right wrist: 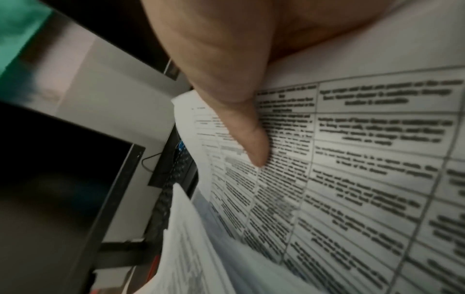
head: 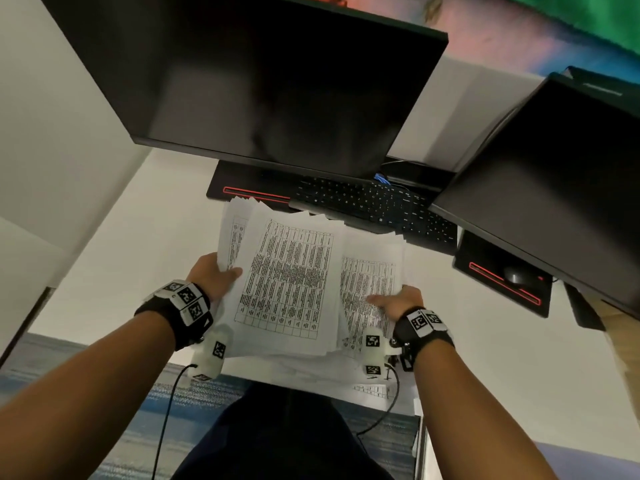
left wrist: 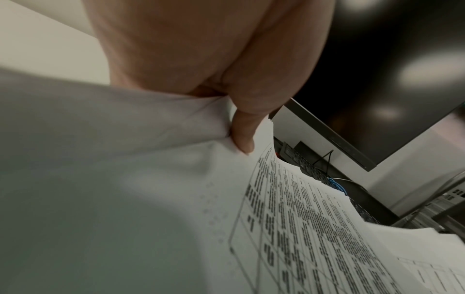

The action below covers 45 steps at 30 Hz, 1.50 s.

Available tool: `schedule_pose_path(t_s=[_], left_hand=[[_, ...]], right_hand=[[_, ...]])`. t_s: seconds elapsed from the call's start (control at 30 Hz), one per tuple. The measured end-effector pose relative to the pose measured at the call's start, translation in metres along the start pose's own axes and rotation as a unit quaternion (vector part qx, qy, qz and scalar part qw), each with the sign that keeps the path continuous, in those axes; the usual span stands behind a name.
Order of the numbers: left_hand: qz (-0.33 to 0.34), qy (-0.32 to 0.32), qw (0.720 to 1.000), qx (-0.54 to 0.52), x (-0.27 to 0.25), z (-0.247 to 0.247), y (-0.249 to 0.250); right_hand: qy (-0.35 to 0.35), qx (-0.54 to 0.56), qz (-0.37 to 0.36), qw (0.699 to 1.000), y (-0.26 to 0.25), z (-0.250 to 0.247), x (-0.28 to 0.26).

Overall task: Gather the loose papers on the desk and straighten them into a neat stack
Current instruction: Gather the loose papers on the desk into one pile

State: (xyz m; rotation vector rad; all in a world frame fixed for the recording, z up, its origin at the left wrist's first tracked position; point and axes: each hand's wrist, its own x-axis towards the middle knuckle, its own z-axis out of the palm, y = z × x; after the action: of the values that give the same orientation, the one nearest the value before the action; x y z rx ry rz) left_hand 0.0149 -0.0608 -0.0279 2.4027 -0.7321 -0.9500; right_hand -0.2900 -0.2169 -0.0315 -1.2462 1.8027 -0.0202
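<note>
Head view shows both hands, left hand [head: 213, 275] and right hand [head: 398, 303], gripping the gathered papers [head: 291, 271], fanned and unsquared, some loose on the desk [head: 121, 237].

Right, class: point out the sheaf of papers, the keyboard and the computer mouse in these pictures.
sheaf of papers [head: 287, 282], head view, on the printed table of the top sheet.
keyboard [head: 374, 206], head view, on the middle rows of its keys.
computer mouse [head: 515, 274], head view, on its dark rounded back.

Both forearms reach up from the lower frame corners. Left hand [head: 214, 276] at centre-left and right hand [head: 398, 302] at centre-right each pinch, thumb on top.
</note>
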Motion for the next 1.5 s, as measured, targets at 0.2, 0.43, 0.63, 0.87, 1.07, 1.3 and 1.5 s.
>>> schedule_pose_path(t_s=[0.2, 0.43, 0.63, 0.87, 1.07, 1.3, 1.5], left_hand=[[0.001, -0.001, 1.000, 0.004, -0.001, -0.002, -0.002], [0.006, -0.017, 1.000, -0.002, -0.003, 0.002, 0.001], [0.004, -0.028, 0.999, -0.026, -0.006, 0.007, 0.006], [-0.008, -0.027, 0.999, -0.027, -0.006, 0.008, 0.004], [-0.110, -0.075, 0.989, -0.058, -0.014, 0.005, -0.002], [-0.094, -0.110, 0.947, -0.285, 0.045, 0.026, -0.049], [-0.066, -0.068, 0.985, -0.144, 0.011, 0.024, 0.001]], right_hand=[[0.134, -0.081, -0.137, 0.978, -0.037, -0.044, -0.040], [0.218, 0.018, -0.311, 0.925, -0.096, -0.121, -0.109], [0.092, 0.195, -0.295, 0.931, -0.090, -0.123, -0.103], [-0.036, 0.407, -0.208, 0.888, -0.087, -0.115, -0.093], [-0.094, 0.321, -0.130, 0.934, -0.076, -0.051, -0.057], [0.001, 0.031, -0.090, 0.995, -0.052, 0.021, -0.006], [-0.026, -0.016, -0.120, 0.992, -0.042, 0.056, -0.021]])
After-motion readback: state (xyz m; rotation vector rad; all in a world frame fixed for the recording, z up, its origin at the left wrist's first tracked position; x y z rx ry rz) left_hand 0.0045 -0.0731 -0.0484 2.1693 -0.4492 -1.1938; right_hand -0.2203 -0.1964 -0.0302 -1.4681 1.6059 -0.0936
